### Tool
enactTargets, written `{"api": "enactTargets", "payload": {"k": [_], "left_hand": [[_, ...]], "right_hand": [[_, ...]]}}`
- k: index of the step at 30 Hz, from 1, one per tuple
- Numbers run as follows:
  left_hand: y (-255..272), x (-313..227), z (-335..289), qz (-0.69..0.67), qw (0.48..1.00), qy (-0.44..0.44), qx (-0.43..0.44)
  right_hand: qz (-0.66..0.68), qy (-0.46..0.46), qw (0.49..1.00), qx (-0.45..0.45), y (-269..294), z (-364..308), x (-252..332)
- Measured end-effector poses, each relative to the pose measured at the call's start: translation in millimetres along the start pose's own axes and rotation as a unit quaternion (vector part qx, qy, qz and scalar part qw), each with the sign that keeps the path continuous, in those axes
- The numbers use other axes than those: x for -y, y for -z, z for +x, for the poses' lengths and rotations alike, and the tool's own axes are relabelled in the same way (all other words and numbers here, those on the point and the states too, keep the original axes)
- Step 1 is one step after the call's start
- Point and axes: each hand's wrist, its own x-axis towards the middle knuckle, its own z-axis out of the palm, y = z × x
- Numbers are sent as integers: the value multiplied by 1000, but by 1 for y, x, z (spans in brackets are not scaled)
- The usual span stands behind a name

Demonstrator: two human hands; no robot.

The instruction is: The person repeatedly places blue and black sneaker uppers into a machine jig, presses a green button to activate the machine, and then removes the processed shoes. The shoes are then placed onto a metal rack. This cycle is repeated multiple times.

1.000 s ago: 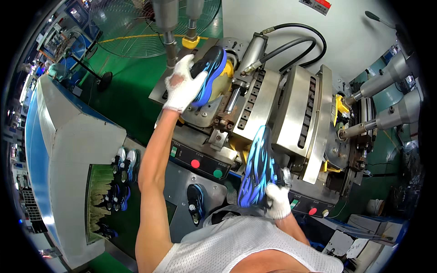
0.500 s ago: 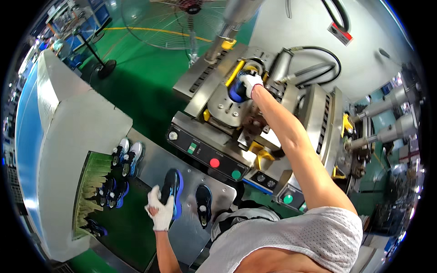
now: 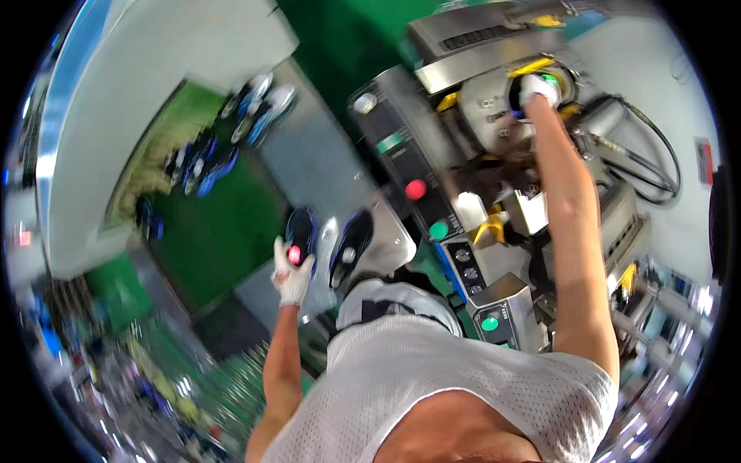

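On the metal table, a dark blue-edged shoe (image 3: 302, 224) lies beside a second dark shoe (image 3: 355, 235). My left hand (image 3: 292, 278), in a white glove, is at the heel end of the first shoe, its fingers spread to either side. A pink-red spot shows between those fingers; I cannot make out what it is. Out over the machine (image 3: 482, 108), my right arm is stretched far forward. My gloved right hand (image 3: 540, 90) is closed over a dark shoe (image 3: 515, 99) with a blue edge in the machine's holder; blur and the glove hide much of it.
A control panel (image 3: 401, 154) with a red button and green buttons edges the machine. Another green-button box (image 3: 498, 316) stands nearer me. Several shoes (image 3: 262, 112) lie at the left, by a green mat (image 3: 239, 231) and a pale curved cover (image 3: 100, 177). Hoses (image 3: 641, 139) run at the right.
The view has swung, so the machine now appears farther right. The shoe by my left hand now sits lower, level with the one beside it. My right hand stays at the machine's shoe.
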Motion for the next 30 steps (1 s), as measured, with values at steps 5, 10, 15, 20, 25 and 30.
{"api": "enactTargets", "payload": {"k": [5, 10, 15, 20, 25, 30], "left_hand": [[-15, 42, -27, 40, 993, 107, 19], [-22, 59, -29, 17, 997, 76, 16], [-45, 90, -30, -44, 998, 17, -34], [-18, 58, -27, -9, 1000, -5, 4], [-9, 73, -22, -53, 995, -45, 71], [-18, 86, -7, -121, 984, -123, 37]], "right_hand": [[554, -124, 822, 47, 21, -9, 13], [668, -96, 729, 112, 145, -132, 28], [467, 219, 841, -164, 208, -409, 71], [-38, 248, 968, -17, 56, -544, 89], [44, 249, 967, -34, 26, -577, 89], [185, 86, 958, 201, -14, -693, 167]]}}
